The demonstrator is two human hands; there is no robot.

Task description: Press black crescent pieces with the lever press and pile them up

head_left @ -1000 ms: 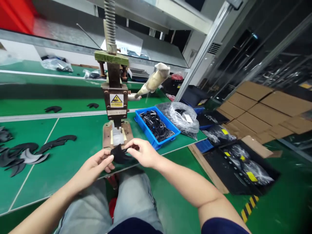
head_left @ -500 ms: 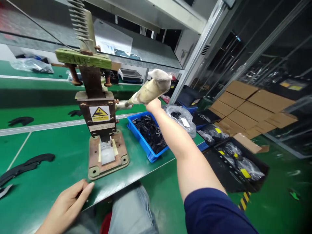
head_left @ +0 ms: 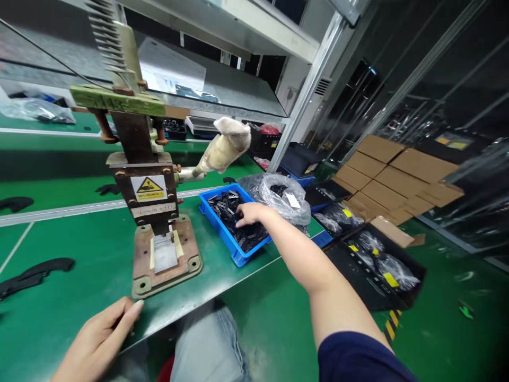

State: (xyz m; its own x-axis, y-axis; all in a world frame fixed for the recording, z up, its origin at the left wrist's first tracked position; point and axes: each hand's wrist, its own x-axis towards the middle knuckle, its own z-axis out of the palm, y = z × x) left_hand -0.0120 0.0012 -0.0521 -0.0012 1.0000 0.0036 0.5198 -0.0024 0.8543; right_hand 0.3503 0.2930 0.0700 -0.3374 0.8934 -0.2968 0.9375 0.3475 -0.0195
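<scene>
My left hand (head_left: 99, 337) rests at the table's front edge, just in front of the press's base plate. Its fingers are curled with the thumb against them; whatever they may hold is hidden. My right hand (head_left: 251, 213) is over the blue tray (head_left: 237, 257), its fingers apart and reaching into the small black plastic parts (head_left: 228, 204). No part shows clearly between those fingers. Left of the tray stands the hand press (head_left: 153, 185) with a yellow warning label. A pale block (head_left: 165, 254) sits under its ram. Its cloth-wrapped lever (head_left: 226, 146) sticks out untouched.
Curved black pieces (head_left: 37, 273) lie on the green table (head_left: 91, 228) at left. A clear plastic bag (head_left: 288, 199) stands behind the tray. Cartons (head_left: 376, 175) and a black box of bagged parts (head_left: 382, 270) are at right. A shelf (head_left: 238, 95) hangs above.
My right hand has let go of the press lever and come down into the tray of black parts. The left hand stays by the press base. The view has shifted slightly.
</scene>
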